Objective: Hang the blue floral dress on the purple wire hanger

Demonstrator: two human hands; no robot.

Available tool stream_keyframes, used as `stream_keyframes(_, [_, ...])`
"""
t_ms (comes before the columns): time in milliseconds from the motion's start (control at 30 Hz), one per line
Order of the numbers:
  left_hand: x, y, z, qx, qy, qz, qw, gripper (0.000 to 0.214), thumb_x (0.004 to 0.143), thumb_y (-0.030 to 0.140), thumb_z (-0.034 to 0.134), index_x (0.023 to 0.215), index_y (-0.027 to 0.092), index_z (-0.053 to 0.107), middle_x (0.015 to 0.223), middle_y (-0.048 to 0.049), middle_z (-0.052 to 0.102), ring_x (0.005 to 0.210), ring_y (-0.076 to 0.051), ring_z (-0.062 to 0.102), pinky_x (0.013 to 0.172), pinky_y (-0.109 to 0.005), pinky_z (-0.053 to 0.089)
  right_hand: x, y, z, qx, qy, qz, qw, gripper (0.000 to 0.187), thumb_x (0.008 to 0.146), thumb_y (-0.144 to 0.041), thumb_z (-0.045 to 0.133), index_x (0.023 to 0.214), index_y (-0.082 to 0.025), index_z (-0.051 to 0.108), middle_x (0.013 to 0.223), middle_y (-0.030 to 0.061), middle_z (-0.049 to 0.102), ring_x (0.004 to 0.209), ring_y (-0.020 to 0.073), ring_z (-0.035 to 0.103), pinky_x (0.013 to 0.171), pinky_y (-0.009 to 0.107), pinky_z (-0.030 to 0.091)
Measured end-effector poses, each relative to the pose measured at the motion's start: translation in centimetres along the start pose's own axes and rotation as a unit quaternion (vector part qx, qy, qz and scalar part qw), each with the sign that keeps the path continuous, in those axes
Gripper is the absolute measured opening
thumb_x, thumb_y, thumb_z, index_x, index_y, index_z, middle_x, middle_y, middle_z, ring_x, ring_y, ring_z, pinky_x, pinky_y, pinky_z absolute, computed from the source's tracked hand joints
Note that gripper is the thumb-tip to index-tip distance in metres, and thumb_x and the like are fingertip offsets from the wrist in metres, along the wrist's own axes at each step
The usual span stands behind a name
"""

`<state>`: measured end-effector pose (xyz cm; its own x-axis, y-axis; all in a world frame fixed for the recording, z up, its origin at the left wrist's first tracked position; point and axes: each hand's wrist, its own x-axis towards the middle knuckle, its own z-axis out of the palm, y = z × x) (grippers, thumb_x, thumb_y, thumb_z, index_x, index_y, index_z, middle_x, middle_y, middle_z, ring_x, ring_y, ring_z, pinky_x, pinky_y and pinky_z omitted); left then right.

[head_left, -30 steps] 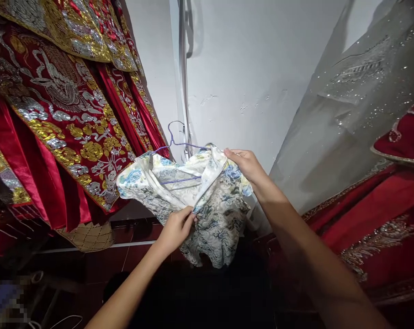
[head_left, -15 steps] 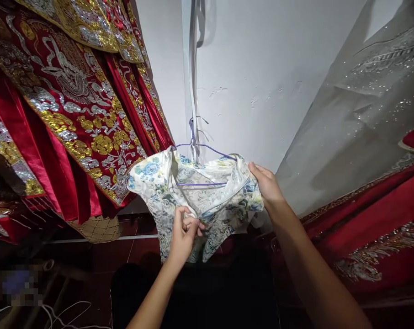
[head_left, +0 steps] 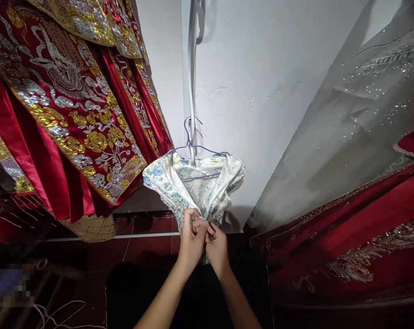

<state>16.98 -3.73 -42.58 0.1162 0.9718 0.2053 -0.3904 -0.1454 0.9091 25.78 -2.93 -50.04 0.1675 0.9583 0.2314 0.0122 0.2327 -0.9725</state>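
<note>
A white blouse [head_left: 179, 194] with a blue and yellow floral pattern hangs in front of me on a purple wire hanger [head_left: 207, 149]. The hanger's hook is up at a pale vertical strip on the wall. My left hand [head_left: 193, 235] pinches the blouse at the bottom of its V-shaped neckline. Right beside it, my right hand [head_left: 216, 244] has its fingers closed on the same front edge. The two hands touch or nearly touch, and the fingertips hide the exact bit of cloth between them.
On the left hangs a red garment [head_left: 93, 141] with gold and silver embroidery. A sheer pale sparkly fabric [head_left: 351, 114] and a red embroidered cloth [head_left: 374, 219] fill the right side. White cables [head_left: 61, 315] lie at the lower left. Behind the blouse is a white wall [head_left: 248, 59].
My right hand has left the blouse's right shoulder and come down to the neckline beside my left hand. The blouse's shoulders have drawn narrower, and the hanger has tilted slightly.
</note>
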Motion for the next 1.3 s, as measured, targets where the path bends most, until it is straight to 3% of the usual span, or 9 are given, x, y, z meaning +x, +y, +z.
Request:
stream_keyframes(100, [3.0,2.8,0.4,-0.024,0.029,0.042,0.998,0.038,0.084,0.032,0.07,0.102,0.025,0.037,0.069,0.003,0.068,0.043,-0.009,0.056,0.043,-0.018,0.039,1.7,0.0,-0.2,0.003,-0.004,-0.02,1.0,0.011,0.083,-0.037,0.064,0.078,-0.029,0.07,0.073,0.0064,0.067,0.074,0.0277,0.063,0.07,0.042,0.053])
stream_keyframes(300, [12.9,11.6,0.7,-0.109,0.053,0.086,0.989,0.05,0.068,0.014,0.077,0.094,0.025,0.035,0.074,0.0034,0.068,0.046,-0.005,0.059,0.039,-0.009,0.029,2.1,1.1,-2.5,-0.036,-0.022,-0.012,0.999,0.017,0.076,-0.041,0.072,0.065,-0.03,0.067,0.065,0.0039,0.062,0.069,0.0277,0.058,0.069,0.044,0.05])
stream_keyframes(433, [14.7,14.4,0.9,-0.114,0.05,0.128,0.984,0.048,0.071,0.011,0.072,0.096,0.026,0.034,0.076,0.0034,0.068,0.048,-0.003,0.057,0.04,-0.007,0.029,1.8,1.2,-3.9,-0.035,-0.04,0.005,0.999,0.008,0.071,-0.035,0.078,0.066,-0.033,0.072,0.07,0.0062,0.068,0.073,0.0319,0.063,0.074,0.051,0.052])
stream_keyframes(600, [12.0,12.7,1.1,0.009,-0.048,0.16,0.986,0.035,0.083,0.024,0.067,0.1,0.025,0.036,0.073,0.0041,0.067,0.047,-0.007,0.059,0.042,-0.014,0.042,4.6,-5.4,-4.6,-0.023,-0.051,-0.008,0.998,0.029,0.077,-0.037,0.075,0.105,-0.035,0.076,0.09,0.0076,0.075,0.09,0.0342,0.067,0.09,0.054,0.049])
stream_keyframes(700, [10.7,11.8,1.2,0.064,-0.088,0.178,0.978,0.026,0.09,0.027,0.059,0.1,0.026,0.035,0.073,0.0058,0.064,0.045,-0.007,0.058,0.042,-0.016,0.042,8.5,-12.1,-4.0,-0.037,-0.07,-0.108,0.991,0.056,0.088,-0.037,0.061,0.143,-0.029,0.052,0.092,0.0049,0.073,0.078,0.0243,0.064,0.077,0.042,0.051])
stream_keyframes(800, [10.3,11.8,1.2,0.103,-0.102,0.183,0.972,0.022,0.092,0.028,0.055,0.102,0.026,0.036,0.072,0.0068,0.062,0.042,-0.006,0.053,0.04,-0.016,0.038,12.4,-17.1,-3.0,-0.1,-0.099,-0.226,0.964,0.036,0.092,-0.035,0.055,0.125,-0.026,0.066,0.091,0.0038,0.07,0.071,0.0182,0.058,0.07,0.033,0.046])
stream_keyframes(933, [10.7,11.8,0.6,0.163,-0.05,0.194,0.966,0.027,0.091,0.025,0.057,0.114,0.027,0.043,0.069,0.0059,0.062,0.041,-0.006,0.046,0.042,-0.017,0.034,14.9,-19.2,-1.8,-0.221,-0.124,-0.324,0.912,0.019,0.092,-0.031,0.056,0.088,-0.021,0.072,0.076,0.0024,0.066,0.068,0.0165,0.054,0.067,0.029,0.039])
stream_keyframes(1133, [10.6,8.8,-0.6,0.228,-0.056,0.159,0.959,0.06,0.086,0.02,0.059,0.143,0.026,0.044,0.068,0.0,0.067,0.055,-0.015,0.06,0.06,-0.027,0.049,14.9,-19.9,-1.9,-0.083,-0.076,-0.291,0.95,0.022,0.093,-0.038,0.057,0.089,-0.019,0.068,0.072,0.0011,0.062,0.067,0.0152,0.056,0.063,0.027,0.042])
stream_keyframes(1300, [9.3,6.8,-2.8,0.275,-0.15,0.026,0.949,0.063,0.085,0.032,0.062,0.146,0.027,0.046,0.069,-0.0012,0.07,0.045,-0.015,0.053,0.05,-0.027,0.045,14.2,-21.0,-7.5,0.031,0.001,-0.281,0.959,0.018,0.088,-0.036,0.065,0.08,-0.02,0.067,0.071,0.0008,0.058,0.07,0.0153,0.055,0.071,0.029,0.044])
